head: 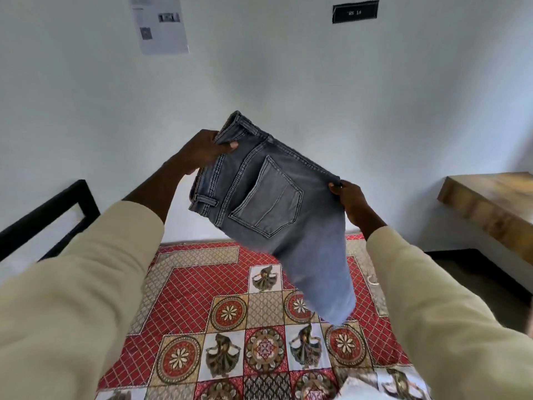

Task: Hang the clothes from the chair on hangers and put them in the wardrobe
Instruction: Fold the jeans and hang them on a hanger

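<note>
A pair of grey-blue jeans (277,203) hangs in the air in front of me, folded lengthwise with a back pocket facing me. My left hand (202,151) grips the waistband at its upper left corner. My right hand (350,197) pinches the seat edge on the right. The legs droop down and to the right over the bed, their lower end blurred. No hanger, chair or wardrobe is in view.
Below lies a bed with a red patterned bedsheet (202,298). A black metal bed frame (49,215) stands at the left. A wooden table (490,203) juts in at the right. A white wall with a paper notice (161,24) is ahead.
</note>
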